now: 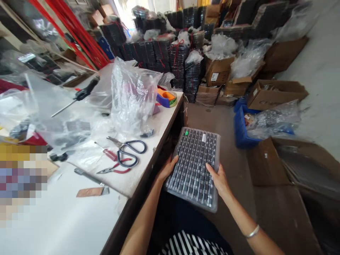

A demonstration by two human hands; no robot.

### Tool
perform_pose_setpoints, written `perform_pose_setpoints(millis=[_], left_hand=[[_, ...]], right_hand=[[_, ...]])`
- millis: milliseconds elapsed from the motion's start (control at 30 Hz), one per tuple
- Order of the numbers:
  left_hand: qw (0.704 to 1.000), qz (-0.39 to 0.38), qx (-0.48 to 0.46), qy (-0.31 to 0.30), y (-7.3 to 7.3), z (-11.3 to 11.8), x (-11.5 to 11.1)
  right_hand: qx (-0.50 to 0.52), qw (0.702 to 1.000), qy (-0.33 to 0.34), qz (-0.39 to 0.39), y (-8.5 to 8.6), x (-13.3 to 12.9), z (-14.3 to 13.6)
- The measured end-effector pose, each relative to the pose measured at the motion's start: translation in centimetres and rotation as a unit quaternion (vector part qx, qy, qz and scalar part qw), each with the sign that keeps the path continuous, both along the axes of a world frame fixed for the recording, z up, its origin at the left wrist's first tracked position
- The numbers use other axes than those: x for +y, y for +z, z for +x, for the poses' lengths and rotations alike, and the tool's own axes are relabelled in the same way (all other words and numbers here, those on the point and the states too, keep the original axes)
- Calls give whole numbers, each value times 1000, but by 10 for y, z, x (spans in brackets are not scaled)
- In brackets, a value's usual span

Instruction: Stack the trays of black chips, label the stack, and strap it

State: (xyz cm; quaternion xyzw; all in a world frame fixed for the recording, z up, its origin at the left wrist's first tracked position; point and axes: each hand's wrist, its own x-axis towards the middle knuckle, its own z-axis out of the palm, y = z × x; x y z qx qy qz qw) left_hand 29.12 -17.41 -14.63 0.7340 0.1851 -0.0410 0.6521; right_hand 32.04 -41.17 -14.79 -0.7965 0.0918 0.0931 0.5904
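Observation:
Between my two hands is a clear plastic tray filled with rows of small black parts. A green sticker and a white label sit near its far edge. My left hand grips the left side, thumb over the top. On the opposite side, my right hand holds the edge with its thumb on top; the fingers beneath are hidden. The tray is held beside the table, above the floor. Nearest on the table to my left are black-handled scissors and red-handled pliers.
A white table runs along the left, bearing a screwdriver, plastic bags and tape rolls. Cardboard boxes and a blue crate line the right. Stacked black trays stand at the back. Part of another person shows at left.

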Motion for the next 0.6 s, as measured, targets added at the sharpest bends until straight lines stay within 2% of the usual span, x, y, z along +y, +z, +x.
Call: perform_pose_setpoints(millis=[67,133,200,333,400,467,533,600], left_hand=[[999,39,20,32,7,-12,-3],[996,74,26,45,20,-37,-7],[995,99,9,32,40,-78,-11],[989,137,-53,-20,92,-178,-12],[970,222,-101,4,114,-223,-9],[946,287,-134,68,127,-254,-5],[933,295,-158,129,132,-271,-3],[931,272,-186,155,130,-276,-5]], right_hand=[[-9,1000,8,7,-1,-1,1],[-12,1000,14,8,-1,-1,3],[-13,1000,24,3,-1,-2,5],[-36,998,40,-27,12,-10,2],[-75,995,26,-52,29,-15,-3],[-137,988,15,-67,52,-16,-12],[-208,976,36,-63,77,-10,-25],[-264,958,97,-45,99,5,-44]])
